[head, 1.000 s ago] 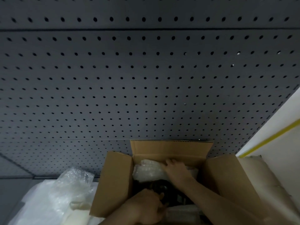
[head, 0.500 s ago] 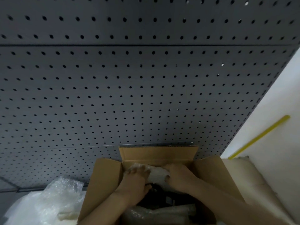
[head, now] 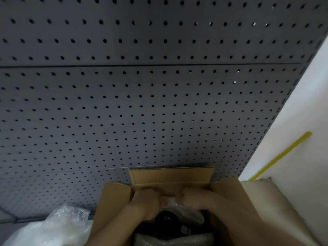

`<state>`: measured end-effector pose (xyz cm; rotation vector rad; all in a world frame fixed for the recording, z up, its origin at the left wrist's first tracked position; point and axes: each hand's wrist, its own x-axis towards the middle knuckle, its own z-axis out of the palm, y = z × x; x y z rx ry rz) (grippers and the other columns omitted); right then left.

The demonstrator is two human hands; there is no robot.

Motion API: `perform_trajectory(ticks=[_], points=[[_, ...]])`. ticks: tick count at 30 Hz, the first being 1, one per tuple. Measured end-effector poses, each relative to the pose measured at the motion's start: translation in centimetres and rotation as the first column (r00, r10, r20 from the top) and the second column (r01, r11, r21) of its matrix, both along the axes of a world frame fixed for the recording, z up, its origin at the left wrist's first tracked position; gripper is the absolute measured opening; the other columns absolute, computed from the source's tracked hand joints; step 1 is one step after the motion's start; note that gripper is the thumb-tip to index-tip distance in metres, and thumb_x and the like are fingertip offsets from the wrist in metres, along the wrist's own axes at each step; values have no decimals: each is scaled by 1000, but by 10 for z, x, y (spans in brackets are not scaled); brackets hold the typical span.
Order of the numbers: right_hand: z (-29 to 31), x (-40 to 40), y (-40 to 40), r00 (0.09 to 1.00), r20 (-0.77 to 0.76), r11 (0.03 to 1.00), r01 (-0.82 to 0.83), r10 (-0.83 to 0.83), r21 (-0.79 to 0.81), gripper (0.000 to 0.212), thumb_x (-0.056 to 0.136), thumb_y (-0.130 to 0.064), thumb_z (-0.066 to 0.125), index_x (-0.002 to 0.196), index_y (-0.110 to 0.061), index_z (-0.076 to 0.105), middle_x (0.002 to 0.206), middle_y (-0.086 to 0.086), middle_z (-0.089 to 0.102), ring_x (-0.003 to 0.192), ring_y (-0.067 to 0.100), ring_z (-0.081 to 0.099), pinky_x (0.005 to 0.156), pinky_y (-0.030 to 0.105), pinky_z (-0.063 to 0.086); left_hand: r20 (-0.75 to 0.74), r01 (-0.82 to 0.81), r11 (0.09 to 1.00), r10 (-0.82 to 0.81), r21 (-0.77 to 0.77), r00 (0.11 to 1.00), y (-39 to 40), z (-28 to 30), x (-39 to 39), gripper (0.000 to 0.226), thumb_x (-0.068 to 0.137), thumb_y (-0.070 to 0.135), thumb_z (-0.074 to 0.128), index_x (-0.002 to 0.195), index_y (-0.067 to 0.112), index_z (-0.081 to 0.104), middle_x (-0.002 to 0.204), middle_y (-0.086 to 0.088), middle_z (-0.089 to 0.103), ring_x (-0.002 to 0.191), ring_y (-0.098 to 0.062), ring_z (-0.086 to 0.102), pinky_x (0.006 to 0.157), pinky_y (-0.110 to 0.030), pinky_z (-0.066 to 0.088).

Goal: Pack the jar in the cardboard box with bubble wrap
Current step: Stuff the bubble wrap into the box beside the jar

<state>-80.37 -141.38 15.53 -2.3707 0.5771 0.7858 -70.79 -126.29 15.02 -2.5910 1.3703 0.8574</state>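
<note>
A dark grey pegboard wall (head: 142, 103) is filling most of what I am looking at, with a white wall (head: 301, 112) and a yellow strip (head: 280, 156) to its right. The cardboard box (head: 170, 178) is sitting open against the foot of the pegboard, flaps spread, and everything else I place by that box.

I am working both hands inside the box, at its far side. My left hand (head: 147, 204) and right hand (head: 193, 198) are side by side, fingers curled and closed on a wad of bubble wrap (head: 173, 201), pressing it down against the far wall of the box. Just nearer to me than my hands, lower in the box, the jar (head: 165, 219) is showing as a dark rounded shape; whether that is its lid or its body I cannot tell through the blur. It seems to be touching or almost touching the heel of my left hand. More wrap (head: 177, 238) is lying along the near side of the box, and a loose heap of spare wrap (head: 58, 226) is sitting outside, left of the box.

I judge this to be the padding step, with the jar already in. Next I am likely needing to cover its top with wrap, then fold the flaps shut.
</note>
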Motion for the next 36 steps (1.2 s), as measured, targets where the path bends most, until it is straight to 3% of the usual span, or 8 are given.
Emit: perform_trajectory(ticks=[6, 10, 15, 19, 22, 26, 28, 36], points=[[18, -3, 11, 993, -29, 980, -120, 117, -161, 49, 95, -42, 41, 129, -9, 51, 112, 7, 55, 98, 21, 54, 70, 27, 43, 123, 21, 1000, -22, 7, 992, 15, 15, 4, 56, 96, 55, 34, 119, 11, 60, 117, -9, 66, 90, -19, 58, 86, -35, 49], [31, -5, 24, 995, -14, 974, -101, 100, -202, 52, 95, -42, 42, 134, -8, 47, 105, 3, 54, 92, 15, 42, 55, 18, 30, 88, 8, 999, -4, -41, 996, 31, 33, 3, 42, 97, 51, 36, 89, 16, 57, 104, -8, 66, 79, -16, 51, 73, -32, 46], [43, -10, 50, 997, 38, 971, -61, 72, -230, 43, 96, -39, 41, 128, -13, 50, 124, 6, 57, 106, 20, 54, 82, 25, 45, 248, 65, 991, -34, -119, 968, 60, 61, -3, 35, 101, 43, 36, 96, 17, 60, 70, 6, 47, 55, -3, 39, 45, -18, 23], [53, -21, 80, 994, 91, 976, -37, 57, -213, 26, 95, -37, 43, 75, -21, 48, 79, -2, 50, 81, 16, 49, 63, 25, 36, 156, 20, 975, 15, -219, 988, 84, 56, 0, 32, 97, 40, 42, 114, 21, 61, 111, -1, 66, 94, -16, 63, 77, -29, 52], [61, -27, 102, 991, 112, 985, -51, 70, -164, 27, 95, -37, 44, 76, -20, 53, 84, 3, 54, 81, 20, 52, 68, 30, 39, 195, -15, 968, 66, -250, 979, 107, 63, -4, 30, 95, 39, 45, 100, 15, 63, 100, -1, 65, 86, -14, 59, 84, -32, 51], [78, -38, 139, 968, 207, 977, -100, 139, -188, 34, 98, -34, 44, 119, -12, 59, 110, 2, 60, 95, 18, 57, 75, 23, 45, 214, -224, 961, 256, -161, 943, 145, 65, -12, 26, 99, 26, 39, 91, 14, 61, 98, -4, 64, 84, -17, 59, 82, -30, 47], [81, -42, 154, 945, 246, 967, -173, 216, -185, 31, 99, -28, 43, 115, -8, 61, 100, -3, 55, 87, 15, 52, 64, 21, 39, 247, -287, 949, 312, -134, 917, 167, 63, -16, 27, 99, 21, 39, 102, 11, 63, 111, -7, 66, 102, -22, 63, 88, -31, 47], [79, -42, 227, 885, 376, 956, -208, 274, -206, 36, 96, -30, 46, 107, -1, 64, 110, 18, 67, 100, 31, 63, 87, 42, 51, 147, -366, 907, 399, -206, 905, 276, 67, -42, 48, 93, 47, 52, 136, 25, 49, 132, 3, 59, 118, -14, 57, 95, -26, 42]])
